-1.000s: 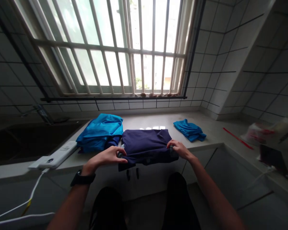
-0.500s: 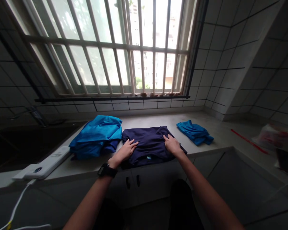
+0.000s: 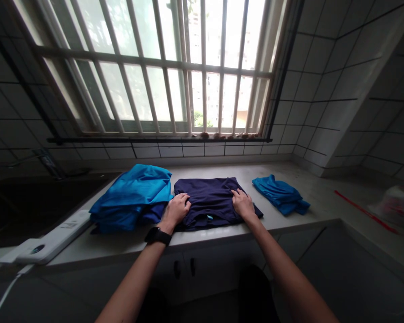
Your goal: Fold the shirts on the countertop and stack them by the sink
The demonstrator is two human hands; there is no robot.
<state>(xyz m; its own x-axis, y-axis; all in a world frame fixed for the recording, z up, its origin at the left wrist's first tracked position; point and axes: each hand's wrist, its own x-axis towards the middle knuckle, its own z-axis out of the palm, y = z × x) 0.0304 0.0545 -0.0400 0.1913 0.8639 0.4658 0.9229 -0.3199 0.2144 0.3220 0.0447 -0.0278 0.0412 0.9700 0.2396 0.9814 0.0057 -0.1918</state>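
Observation:
A dark navy shirt [image 3: 210, 197], folded into a rough rectangle, lies in front of me, its neckline with a small light-blue label towards me. On its left side rests my left hand [image 3: 177, 209], fingers bent a little over the fabric, a black watch on the wrist. My right hand [image 3: 243, 204] lies on the right side, fingers stretched over the cloth. Both palms face down, and the thumbs are hard to make out. To the left sits a heap of bright blue clothing [image 3: 134, 193]; a smaller crumpled blue cloth [image 3: 280, 193] lies to the right.
The white counter [image 3: 215, 168] runs below a barred window [image 3: 188, 67]. At the left are a dark sink [image 3: 37, 202] and a white power strip [image 3: 50, 240] with a cable. A red strip [image 3: 363, 211] and a clear plastic bag [image 3: 395, 202] lie on the right.
My left hand has drawn back to the shirt's left edge, its fingers less spread. The shirt's front edge now lies further onto the counter. The view has shifted slightly.

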